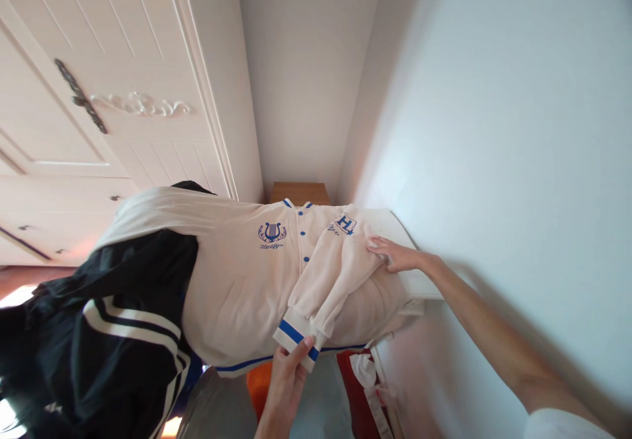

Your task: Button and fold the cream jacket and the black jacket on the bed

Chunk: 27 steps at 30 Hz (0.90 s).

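A cream baseball jacket with blue snaps, blue emblems and a blue-striped hem lies spread out, front up. One of its sleeves is bent across the front and points down towards me. My left hand pinches the white cuff with its blue band, thumb on top. Against the outer bend of that sleeve rests my right hand, its fingers stretched out over the fabric. The jacket's other sleeve reaches left over a black garment.
Black clothing with white stripes hangs at the left. A white wardrobe with a dark handle stands behind it. The pale wall closes off the right side. Below the hem are red cloth and a white ribbon.
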Available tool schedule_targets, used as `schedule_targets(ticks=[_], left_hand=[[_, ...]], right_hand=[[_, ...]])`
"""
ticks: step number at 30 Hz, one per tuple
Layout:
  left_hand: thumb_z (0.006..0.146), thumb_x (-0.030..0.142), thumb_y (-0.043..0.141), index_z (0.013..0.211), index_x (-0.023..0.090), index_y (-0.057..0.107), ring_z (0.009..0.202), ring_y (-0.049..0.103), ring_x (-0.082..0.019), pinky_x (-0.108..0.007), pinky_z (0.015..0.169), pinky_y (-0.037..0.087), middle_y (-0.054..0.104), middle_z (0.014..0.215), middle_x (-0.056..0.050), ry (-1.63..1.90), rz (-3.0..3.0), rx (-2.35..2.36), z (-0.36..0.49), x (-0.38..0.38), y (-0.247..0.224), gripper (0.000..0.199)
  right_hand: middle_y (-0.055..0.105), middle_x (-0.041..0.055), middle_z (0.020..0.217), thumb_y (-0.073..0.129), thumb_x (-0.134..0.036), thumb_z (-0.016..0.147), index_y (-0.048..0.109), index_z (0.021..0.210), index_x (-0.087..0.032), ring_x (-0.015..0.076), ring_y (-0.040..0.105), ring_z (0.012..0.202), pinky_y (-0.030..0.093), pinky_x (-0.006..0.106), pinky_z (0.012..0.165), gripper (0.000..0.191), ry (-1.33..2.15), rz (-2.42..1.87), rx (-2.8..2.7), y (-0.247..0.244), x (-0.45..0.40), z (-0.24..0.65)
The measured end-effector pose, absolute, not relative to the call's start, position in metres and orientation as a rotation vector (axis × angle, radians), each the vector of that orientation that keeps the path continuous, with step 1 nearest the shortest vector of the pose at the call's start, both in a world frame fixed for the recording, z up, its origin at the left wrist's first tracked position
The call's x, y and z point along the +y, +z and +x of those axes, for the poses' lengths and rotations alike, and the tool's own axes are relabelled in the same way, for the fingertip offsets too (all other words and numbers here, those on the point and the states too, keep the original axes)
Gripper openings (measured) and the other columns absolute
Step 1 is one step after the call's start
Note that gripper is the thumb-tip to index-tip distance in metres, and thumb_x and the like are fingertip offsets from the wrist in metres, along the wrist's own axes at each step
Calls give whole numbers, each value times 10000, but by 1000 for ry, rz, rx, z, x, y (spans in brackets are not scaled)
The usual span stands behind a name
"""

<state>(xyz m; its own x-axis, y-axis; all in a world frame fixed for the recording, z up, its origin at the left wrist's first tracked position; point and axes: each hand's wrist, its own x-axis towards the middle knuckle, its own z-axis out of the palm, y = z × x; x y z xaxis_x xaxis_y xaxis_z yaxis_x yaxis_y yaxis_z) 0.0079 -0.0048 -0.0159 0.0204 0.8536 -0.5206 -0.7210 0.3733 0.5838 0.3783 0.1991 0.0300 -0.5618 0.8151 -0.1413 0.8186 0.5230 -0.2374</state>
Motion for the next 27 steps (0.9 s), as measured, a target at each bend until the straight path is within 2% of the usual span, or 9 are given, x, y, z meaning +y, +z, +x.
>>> schedule_targets(ticks=[4,7,11,16,22,27], left_hand=[[502,228,942,887,100,723,822,733,-228,-276,780,586,762,885,-97,1258,191,939,7,-8,-13,461],[479,256,948,875,104,724,813,730,-239,-293,769,581,761,881,-104,1273,233,943,7,-10,-9,480],[488,281,944,888,109,729,805,725,-238,-303,769,567,761,888,-107,1253,310,931,9,-9,-14,485],[509,300,941,881,119,753,850,723,-223,-287,804,552,765,919,-105,1176,302,951,6,-7,-36,455],[450,357,958,803,126,777,745,716,-210,-276,722,543,765,799,-94,1104,356,1011,-3,-6,-42,460],[536,398,926,892,124,786,884,720,-280,-353,851,535,771,919,-125,1122,496,953,-8,-12,-31,470]], right_hand=[[620,97,1364,555,-127,792,731,1175,-214,274,545,1304,428,466,1122,431,-126,1464,2920,31,197,380],[713,83,1208,510,-148,866,740,1132,-208,240,643,1171,510,427,1051,357,56,1493,3068,28,193,390],[741,83,1136,476,-169,907,735,1117,-198,237,685,1087,560,425,982,335,198,1578,3165,15,184,407],[752,80,1097,462,-133,879,747,1079,-197,237,698,1048,572,425,947,354,168,1610,3137,7,185,413],[775,64,949,530,-143,833,773,929,-217,233,726,907,592,384,849,272,78,1664,3049,23,199,413],[771,58,916,534,-232,888,757,882,-226,226,724,882,590,370,826,224,155,1824,3122,19,191,422]])
